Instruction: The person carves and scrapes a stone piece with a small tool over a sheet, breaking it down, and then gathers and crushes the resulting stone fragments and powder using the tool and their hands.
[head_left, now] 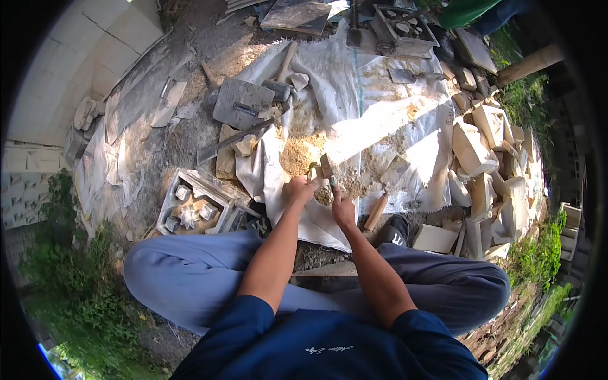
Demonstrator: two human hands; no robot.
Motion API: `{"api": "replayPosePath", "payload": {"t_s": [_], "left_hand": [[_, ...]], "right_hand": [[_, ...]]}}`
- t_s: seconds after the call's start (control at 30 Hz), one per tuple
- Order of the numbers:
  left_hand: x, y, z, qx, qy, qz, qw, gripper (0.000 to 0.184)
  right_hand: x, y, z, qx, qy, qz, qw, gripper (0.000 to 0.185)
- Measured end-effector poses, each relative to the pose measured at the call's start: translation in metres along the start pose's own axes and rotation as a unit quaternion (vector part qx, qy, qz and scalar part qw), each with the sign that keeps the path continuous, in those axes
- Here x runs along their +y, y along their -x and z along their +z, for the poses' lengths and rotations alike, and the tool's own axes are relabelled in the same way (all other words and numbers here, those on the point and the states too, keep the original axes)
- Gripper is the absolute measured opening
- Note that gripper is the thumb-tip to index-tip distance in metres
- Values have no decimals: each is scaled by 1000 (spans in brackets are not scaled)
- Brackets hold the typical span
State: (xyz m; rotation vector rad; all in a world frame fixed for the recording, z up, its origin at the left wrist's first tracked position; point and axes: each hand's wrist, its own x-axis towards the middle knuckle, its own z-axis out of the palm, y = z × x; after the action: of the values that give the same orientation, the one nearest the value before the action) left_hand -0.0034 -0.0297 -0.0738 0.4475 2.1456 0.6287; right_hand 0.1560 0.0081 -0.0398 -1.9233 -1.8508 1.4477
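My right hand [342, 209] is closed around the greenish handle of a small tool [326, 166] with a flat, brownish blade pointing away from me. Just left of it, my left hand [303, 189] has its fingers closed near the blade; a small pale piece seems to be in them, too small to name. Both hands are above a heap of yellowish sand [303, 154] on a white woven sheet [329, 95]. To the right lies a trowel [377, 211], its wooden handle towards me.
Left, a box mould [193, 212] holds several pale lumps. Beyond it are a steel float [242, 102], a long flat bar [235, 140] and a hammer [278, 87]. Pale cast blocks [475, 149] are piled right. Another box [405, 31] stands at the back.
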Motion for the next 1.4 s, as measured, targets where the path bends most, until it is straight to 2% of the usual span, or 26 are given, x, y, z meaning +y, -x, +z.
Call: {"api": "replayPosePath", "payload": {"t_s": [0.13, 0.27, 0.33, 0.37, 0.4, 0.47, 0.5, 0.6, 0.67, 0.73, 0.8, 0.87, 0.9, 1.0, 1.13, 1.2, 1.27, 1.33, 1.37, 1.4], "left_hand": [[3, 6, -5, 10, -2, 30, 999, 38], [8, 8, -7, 35, -64, 21, 997, 36], [14, 13, -9, 67, 27, 11, 997, 34], [16, 16, -12, 40, 16, 12, 999, 36], [17, 19, -14, 39, 16, 14, 999, 36], [22, 19, -19, -30, 80, -42, 995, 34], [23, 20, -19, -31, 79, -37, 996, 34], [16, 12, -17, -31, 38, -12, 999, 31], [-2, 0, -4, -20, 76, -9, 997, 30], [3, 2, -9, -17, 59, -23, 998, 33], [0, 0, -6, -1, 44, 3, 999, 36], [-8, -7, -1, -30, 102, 2, 994, 39], [-3, -3, -4, -35, 104, -17, 994, 37], [2, -3, -9, -36, 72, -19, 997, 30], [5, 2, -13, -65, 118, -27, 990, 36], [6, 4, -14, -22, 25, -7, 999, 41], [-14, -16, 0, -26, 60, -1, 998, 40], [-17, -17, 3, -31, 96, 10, 995, 39], [-17, -16, 5, -21, 111, 3, 994, 39], [-14, -14, 3, -12, 126, -1, 992, 40]], "right_hand": [[0, 1, -13, 33, -20, 19, 999, 81], [-14, -5, -20, 61, -73, -46, 994, 77], [-21, -2, -15, 105, -201, -116, 967, 71], [-23, 3, -11, 114, -227, -152, 955, 67], [-14, 6, -8, 99, -165, -145, 971, 73], [0, 10, 1, 11, 21, -17, 1000, 80], [2, 9, 5, -19, 23, 35, 999, 84], [0, 8, 7, -14, 25, 44, 999, 83], [-20, 13, -4, 3, -19, 4, 1000, 77], [-32, 13, -11, 39, -71, -57, 995, 74], [-36, 14, -10, 55, -108, -77, 990, 71], [-38, 16, -10, 85, -178, -144, 970, 68], [-24, 14, -2, 96, -142, -153, 973, 65], [26, -1, 24, 40, 41, 33, 998, 75], [12, 4, 6, 51, 28, 37, 998, 82], [-7, 5, -5, 51, -28, 10, 998, 81], [-26, 10, -11, 61, -63, -20, 996, 76], [-29, 6, -12, 72, -154, -100, 980, 71], [-29, 11, -12, 63, -160, -101, 980, 66], [-17, 9, -5, 57, -161, -118, 978, 73]]}}
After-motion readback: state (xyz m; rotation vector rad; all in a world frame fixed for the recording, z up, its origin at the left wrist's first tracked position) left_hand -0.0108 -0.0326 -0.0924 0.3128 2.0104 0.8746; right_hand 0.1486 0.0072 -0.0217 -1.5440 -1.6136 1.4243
